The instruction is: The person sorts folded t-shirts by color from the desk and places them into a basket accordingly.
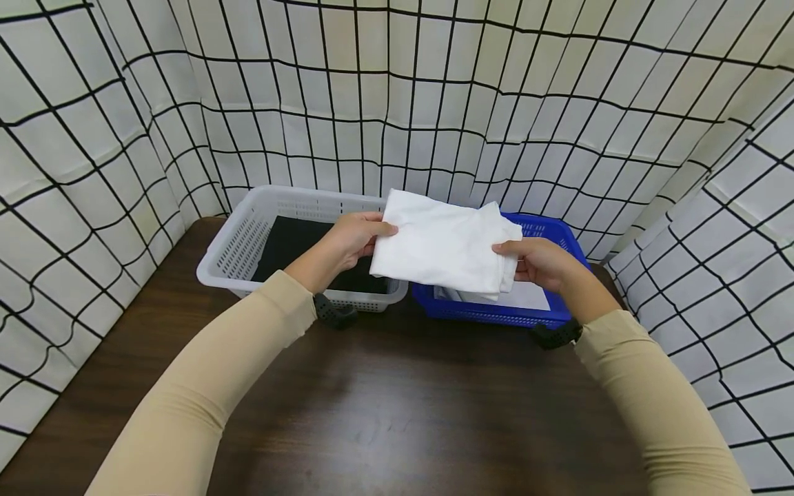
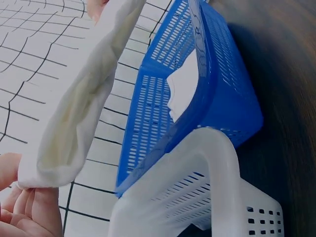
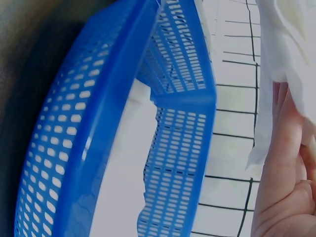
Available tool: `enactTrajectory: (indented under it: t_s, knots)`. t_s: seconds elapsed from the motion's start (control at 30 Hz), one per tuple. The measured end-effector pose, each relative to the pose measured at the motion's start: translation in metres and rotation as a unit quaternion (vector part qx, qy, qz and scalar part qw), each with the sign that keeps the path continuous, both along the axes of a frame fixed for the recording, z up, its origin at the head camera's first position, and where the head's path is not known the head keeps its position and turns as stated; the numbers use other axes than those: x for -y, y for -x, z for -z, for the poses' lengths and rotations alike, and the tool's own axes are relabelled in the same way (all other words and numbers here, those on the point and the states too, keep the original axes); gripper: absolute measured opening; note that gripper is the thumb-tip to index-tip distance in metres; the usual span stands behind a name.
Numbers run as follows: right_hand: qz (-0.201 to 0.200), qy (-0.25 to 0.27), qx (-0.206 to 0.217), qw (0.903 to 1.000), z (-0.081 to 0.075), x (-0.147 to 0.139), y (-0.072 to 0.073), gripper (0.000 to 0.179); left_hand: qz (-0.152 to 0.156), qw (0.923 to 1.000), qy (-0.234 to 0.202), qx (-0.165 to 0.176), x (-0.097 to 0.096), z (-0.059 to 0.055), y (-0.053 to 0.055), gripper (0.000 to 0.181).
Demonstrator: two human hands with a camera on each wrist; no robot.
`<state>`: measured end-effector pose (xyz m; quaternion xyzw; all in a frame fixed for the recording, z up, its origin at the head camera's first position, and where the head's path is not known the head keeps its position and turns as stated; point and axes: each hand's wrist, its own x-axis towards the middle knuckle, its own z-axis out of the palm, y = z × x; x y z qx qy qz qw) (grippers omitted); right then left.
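A folded white cloth (image 1: 443, 241) is held up between both hands, above the blue basket (image 1: 490, 315). My left hand (image 1: 353, 238) pinches its left edge, thumb on top, and in the left wrist view the same hand (image 2: 29, 207) grips a rounded fold. At the cloth's right edge my right hand (image 1: 536, 262) pinches it between thumb and fingers. In the right wrist view this hand (image 3: 286, 168) has the cloth's layers over its fingertips. More white cloth (image 3: 123, 163) lies inside the blue basket, partly hidden in the head view by the held cloth.
To the left of the blue basket stands a white basket (image 1: 217, 275) with a flat black item (image 1: 291, 238) in it. Both sit on a dark brown table (image 1: 384, 406). White curtains with a black grid pattern (image 1: 434, 89) surround the back and sides.
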<state>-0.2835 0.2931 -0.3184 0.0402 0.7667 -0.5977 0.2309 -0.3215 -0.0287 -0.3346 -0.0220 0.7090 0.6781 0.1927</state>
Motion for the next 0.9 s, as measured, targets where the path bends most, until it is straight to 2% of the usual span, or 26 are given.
enactTrajectory:
  t_s: [0.23,0.47,0.9]
  knots:
    - [0.011,-0.019,-0.009,0.9997,-0.007,-0.009,0.005,0.033,0.004,1.0000,0.003,-0.009,-0.013,-0.009,0.007,0.044]
    - [0.043,-0.002,-0.009,0.9990,-0.011,-0.024,0.011,0.026,-0.004,0.9999,-0.010,0.002,-0.033,-0.014,0.015,0.047]
    - [0.073,-0.018,-0.004,0.9972,-0.014,-0.046,0.017,0.023,-0.012,0.9994,-0.023,0.021,-0.067,-0.002,0.027,0.043]
